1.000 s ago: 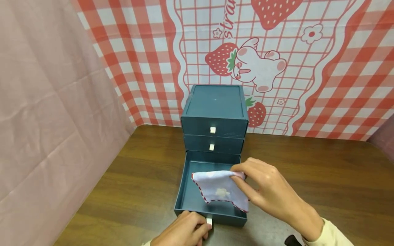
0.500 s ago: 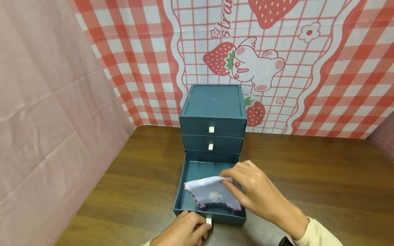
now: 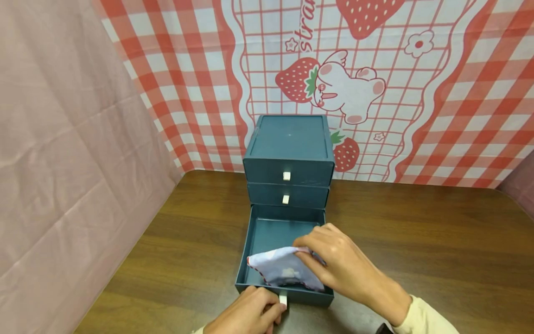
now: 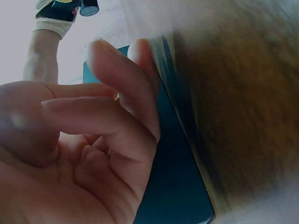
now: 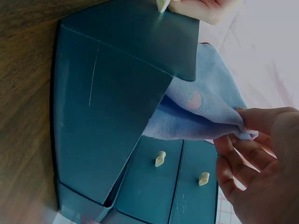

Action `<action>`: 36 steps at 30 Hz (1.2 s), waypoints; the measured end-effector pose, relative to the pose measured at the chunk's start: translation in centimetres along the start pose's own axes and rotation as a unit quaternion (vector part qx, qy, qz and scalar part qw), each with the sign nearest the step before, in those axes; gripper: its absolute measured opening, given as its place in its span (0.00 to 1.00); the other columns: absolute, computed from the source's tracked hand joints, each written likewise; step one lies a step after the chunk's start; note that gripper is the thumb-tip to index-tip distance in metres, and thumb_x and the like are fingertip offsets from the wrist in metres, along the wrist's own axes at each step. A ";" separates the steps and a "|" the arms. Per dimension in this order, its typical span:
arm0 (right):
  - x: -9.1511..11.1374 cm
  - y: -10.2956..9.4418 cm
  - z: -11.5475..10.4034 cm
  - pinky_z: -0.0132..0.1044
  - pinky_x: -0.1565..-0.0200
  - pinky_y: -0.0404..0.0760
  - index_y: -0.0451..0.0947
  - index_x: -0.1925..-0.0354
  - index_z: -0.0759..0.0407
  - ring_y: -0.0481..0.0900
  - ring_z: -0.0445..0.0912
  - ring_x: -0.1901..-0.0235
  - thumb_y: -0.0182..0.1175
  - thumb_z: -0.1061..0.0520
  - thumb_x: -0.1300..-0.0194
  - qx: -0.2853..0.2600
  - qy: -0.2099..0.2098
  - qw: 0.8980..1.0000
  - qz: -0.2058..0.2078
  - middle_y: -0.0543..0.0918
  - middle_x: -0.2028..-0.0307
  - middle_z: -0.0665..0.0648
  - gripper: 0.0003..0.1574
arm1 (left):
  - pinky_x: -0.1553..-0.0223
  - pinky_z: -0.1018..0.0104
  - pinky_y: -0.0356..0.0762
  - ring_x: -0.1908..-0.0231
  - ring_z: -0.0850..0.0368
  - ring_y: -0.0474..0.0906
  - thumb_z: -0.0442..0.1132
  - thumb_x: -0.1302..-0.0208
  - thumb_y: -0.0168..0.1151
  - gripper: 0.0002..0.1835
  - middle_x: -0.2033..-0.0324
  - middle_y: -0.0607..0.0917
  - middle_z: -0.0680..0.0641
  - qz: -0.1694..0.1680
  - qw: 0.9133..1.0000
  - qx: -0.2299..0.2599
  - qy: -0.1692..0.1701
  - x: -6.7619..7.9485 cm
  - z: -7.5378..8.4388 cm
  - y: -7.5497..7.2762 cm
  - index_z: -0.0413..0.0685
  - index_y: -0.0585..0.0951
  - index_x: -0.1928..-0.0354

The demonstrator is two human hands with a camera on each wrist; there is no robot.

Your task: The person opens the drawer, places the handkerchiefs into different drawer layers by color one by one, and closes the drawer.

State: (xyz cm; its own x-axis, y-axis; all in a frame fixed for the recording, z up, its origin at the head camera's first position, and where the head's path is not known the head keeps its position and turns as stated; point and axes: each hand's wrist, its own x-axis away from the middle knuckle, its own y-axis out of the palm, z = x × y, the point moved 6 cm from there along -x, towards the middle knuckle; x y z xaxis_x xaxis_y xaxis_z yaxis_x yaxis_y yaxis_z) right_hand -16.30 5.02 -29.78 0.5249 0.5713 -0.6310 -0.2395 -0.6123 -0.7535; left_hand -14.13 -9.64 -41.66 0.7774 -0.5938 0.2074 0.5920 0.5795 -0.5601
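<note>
A light blue cloth (image 3: 280, 270) with a red-and-white edge and a pale flower hangs inside the pulled-out bottom drawer (image 3: 310, 298), its lower edge near the drawer's front wall. My right hand (image 3: 344, 264) pinches the cloth's upper edge between thumb and fingers. In the right wrist view the cloth (image 5: 208, 93) drapes in a fold over the drawer wall from that hand (image 5: 266, 149). At the drawer front, my left hand (image 3: 250, 310) pinches the white pull tab (image 3: 283, 300). The left wrist view shows curled fingers (image 4: 112, 116), with the tab mostly hidden.
Above the drawer rises the dark teal drawer unit (image 3: 289, 139), its two upper drawers closed, each with a white tab (image 3: 286, 176). It stands on a brown wooden table (image 3: 200, 232). A red checkered strawberry cloth (image 3: 200, 83) hangs behind; a pink curtain (image 3: 75, 162) hangs left.
My right hand has moved left and down, lowering the cloth deeper into the drawer toward its front wall. The left hand keeps its hold on the tab, and the drawer stays pulled out.
</note>
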 end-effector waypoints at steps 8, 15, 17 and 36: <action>0.2 0.5 0.8 0.28 0.66 0.68 0.78 0.62 0.47 0.69 0.32 0.70 0.64 0.57 0.47 -0.009 -0.001 1.000 0.024 0.76 0.68 0.38 0.12 | 0.85 0.74 0.66 0.89 0.68 0.68 0.48 0.37 0.53 0.16 0.90 0.73 0.59 -0.003 1.000 -0.003 0.000 0.0 -0.1 0.1 0.54 0.78 0.81; 0.6 1.2 2.5 0.27 0.68 0.67 0.79 0.64 0.49 0.69 0.33 0.73 0.64 0.58 0.47 0.004 0.004 0.999 0.043 0.76 0.71 0.39 0.10 | 0.84 0.74 0.66 0.89 0.68 0.68 0.49 0.37 0.53 0.16 0.91 0.73 0.60 0.001 1.000 -0.017 -0.002 -0.1 -0.1 0.0 0.54 0.78 0.82; 0.6 1.3 2.9 0.28 0.68 0.67 0.79 0.64 0.50 0.70 0.34 0.74 0.64 0.58 0.47 0.014 0.003 0.999 0.050 0.76 0.73 0.40 0.09 | 0.84 0.74 0.66 0.88 0.67 0.68 0.49 0.37 0.53 0.16 0.91 0.73 0.59 0.000 1.000 -0.017 -0.004 -0.1 -0.2 0.0 0.54 0.78 0.82; 0.9 1.7 5.4 0.31 0.68 0.68 0.79 0.67 0.53 0.67 0.34 0.77 0.62 0.56 0.45 0.068 0.059 0.994 0.058 0.77 0.77 0.43 0.05 | 0.84 0.72 0.66 0.86 0.63 0.69 0.46 0.38 0.55 0.14 0.88 0.75 0.55 -0.025 0.997 0.017 -0.074 -0.2 -0.7 0.2 0.52 0.80 0.80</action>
State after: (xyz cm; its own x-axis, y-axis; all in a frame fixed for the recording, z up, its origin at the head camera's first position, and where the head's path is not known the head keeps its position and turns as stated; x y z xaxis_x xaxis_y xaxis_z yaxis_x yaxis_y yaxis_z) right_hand -20.69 7.46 -32.64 0.5769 0.4277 -0.6958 -0.4091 -0.5860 -0.6994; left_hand -14.34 -9.79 -42.44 0.7677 -0.5350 0.3526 0.6363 0.5712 -0.5185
